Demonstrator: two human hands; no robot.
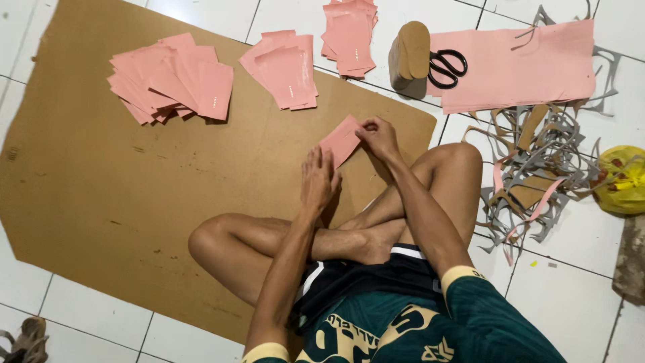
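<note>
Flat pink card piece [340, 140], one end rounded, held over brown cardboard sheet [134, 202].
I see right hand [378, 136] fingers pinching its upper edge; left hand [318, 180] fingers rest extended against its lower corner.

A person sat cross-legged on a brown cardboard sheet [101, 202] laid over white floor tiles. The left hand [318, 180] and right hand [378, 136] both touched one pink piece [340, 140]. Three piles of pink pieces [171, 77] lay farther up the sheet. Black scissors [445, 67] rested on large pink sheets [524, 64], beside a stack of sole-shaped templates [410, 54]. Grey and pink offcuts [537, 168] lay near a yellow bag [623, 180].
</note>
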